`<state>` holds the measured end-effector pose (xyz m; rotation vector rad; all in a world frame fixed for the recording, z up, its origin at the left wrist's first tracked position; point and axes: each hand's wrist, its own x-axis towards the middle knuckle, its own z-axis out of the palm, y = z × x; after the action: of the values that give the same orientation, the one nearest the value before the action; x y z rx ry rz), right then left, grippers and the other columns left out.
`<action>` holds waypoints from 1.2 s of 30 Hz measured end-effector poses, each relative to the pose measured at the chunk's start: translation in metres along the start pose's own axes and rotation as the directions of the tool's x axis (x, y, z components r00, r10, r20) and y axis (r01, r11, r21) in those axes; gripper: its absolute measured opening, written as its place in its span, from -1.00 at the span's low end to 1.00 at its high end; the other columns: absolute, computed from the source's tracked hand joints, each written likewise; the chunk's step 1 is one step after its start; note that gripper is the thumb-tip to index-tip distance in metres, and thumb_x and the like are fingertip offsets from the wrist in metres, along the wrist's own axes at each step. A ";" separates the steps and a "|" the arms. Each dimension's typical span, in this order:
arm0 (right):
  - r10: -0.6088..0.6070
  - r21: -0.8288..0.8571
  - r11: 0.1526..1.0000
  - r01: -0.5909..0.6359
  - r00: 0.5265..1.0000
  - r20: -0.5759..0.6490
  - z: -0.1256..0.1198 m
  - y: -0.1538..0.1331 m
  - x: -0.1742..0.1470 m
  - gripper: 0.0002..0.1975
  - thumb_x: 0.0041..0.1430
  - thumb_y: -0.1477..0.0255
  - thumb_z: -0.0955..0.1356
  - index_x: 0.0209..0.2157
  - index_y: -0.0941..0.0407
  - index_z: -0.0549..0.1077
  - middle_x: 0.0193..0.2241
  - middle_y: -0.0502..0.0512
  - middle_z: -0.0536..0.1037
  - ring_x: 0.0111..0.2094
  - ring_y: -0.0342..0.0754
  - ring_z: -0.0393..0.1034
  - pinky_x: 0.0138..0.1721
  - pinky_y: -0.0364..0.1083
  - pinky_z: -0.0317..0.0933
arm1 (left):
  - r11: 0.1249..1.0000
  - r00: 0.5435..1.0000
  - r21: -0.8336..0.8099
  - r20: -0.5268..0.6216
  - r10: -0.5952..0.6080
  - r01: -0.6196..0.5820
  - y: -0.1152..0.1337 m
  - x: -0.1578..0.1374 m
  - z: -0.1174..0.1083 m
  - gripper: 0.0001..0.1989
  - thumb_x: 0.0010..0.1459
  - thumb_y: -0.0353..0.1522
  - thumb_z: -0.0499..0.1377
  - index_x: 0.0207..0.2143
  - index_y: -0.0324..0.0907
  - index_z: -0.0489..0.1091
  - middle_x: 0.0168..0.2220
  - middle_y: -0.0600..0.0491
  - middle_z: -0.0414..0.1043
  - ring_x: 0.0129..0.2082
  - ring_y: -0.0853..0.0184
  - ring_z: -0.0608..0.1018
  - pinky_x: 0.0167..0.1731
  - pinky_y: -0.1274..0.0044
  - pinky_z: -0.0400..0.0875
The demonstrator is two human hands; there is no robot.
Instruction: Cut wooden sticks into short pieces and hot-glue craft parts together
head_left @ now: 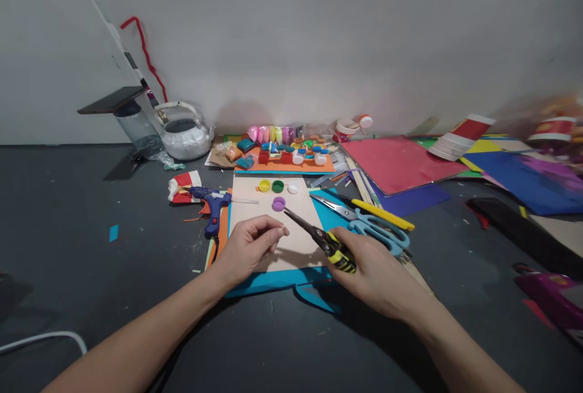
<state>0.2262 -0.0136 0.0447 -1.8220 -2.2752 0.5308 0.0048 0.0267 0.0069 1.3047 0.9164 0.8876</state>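
Note:
My right hand (376, 271) is wrapped round the yellow-and-black handles of long-nose pliers (319, 238). Their narrow jaws point up and left, with the tip just beside a small purple cap (279, 203). My left hand (252, 246) is closed in a pinch over the beige paper sheet (294, 250); what sits between the fingertips, if anything, is too small to make out. Beyond the purple cap lie a yellow cap (264, 186), a green cap (277, 186) and a white cap (293, 187).
Left of the sheet lies a blue glue gun (213, 203) beside a crumpled red-and-white cup (184, 187). Blue-handled scissors (364, 220) and a yellow utility knife (385, 215) are to the right. Paint pots (298, 156), a kettle (186, 138) and red paper (401, 162) are farther back.

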 end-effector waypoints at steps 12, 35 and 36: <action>-0.069 0.037 0.997 0.067 0.996 0.058 0.003 -0.005 -0.004 -0.88 0.08 0.46 0.31 -0.29 0.10 0.34 -0.35 0.08 0.50 -0.35 -0.02 0.36 -0.40 -0.15 0.05 | 1.000 1.000 0.012 0.007 0.020 -0.020 -0.003 0.000 0.002 -0.78 0.16 -0.26 0.12 -0.42 -0.24 0.37 -0.63 0.21 0.13 -0.64 0.53 0.11 -0.60 0.61 -0.02; 0.174 -0.383 0.904 -0.191 0.981 -0.080 0.005 0.014 0.003 -0.67 0.22 0.13 0.23 -0.28 0.13 0.30 -0.29 0.24 0.51 -0.27 0.18 0.44 -0.40 -0.04 0.10 | 0.890 0.981 -0.415 0.118 -0.152 0.187 -0.001 -0.003 0.012 -0.81 0.17 -0.27 0.14 -0.38 -0.24 0.34 -0.58 0.17 0.26 -0.75 0.63 0.18 -0.73 0.67 -0.16; 0.182 -0.406 0.892 -0.200 0.980 -0.083 0.006 0.017 0.003 -0.62 0.22 0.08 0.22 -0.27 0.14 0.31 -0.29 0.26 0.51 -0.25 0.20 0.44 -0.39 -0.03 0.13 | 0.877 0.976 -0.431 0.136 -0.170 0.213 0.000 -0.003 0.012 -0.81 0.17 -0.28 0.13 -0.38 -0.24 0.34 -0.57 0.16 0.27 -0.75 0.63 0.20 -0.74 0.67 -0.17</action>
<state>0.2384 -0.0086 0.0322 -2.2406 -2.3249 0.0259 0.0150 0.0191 0.0074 0.8362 0.7008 0.8121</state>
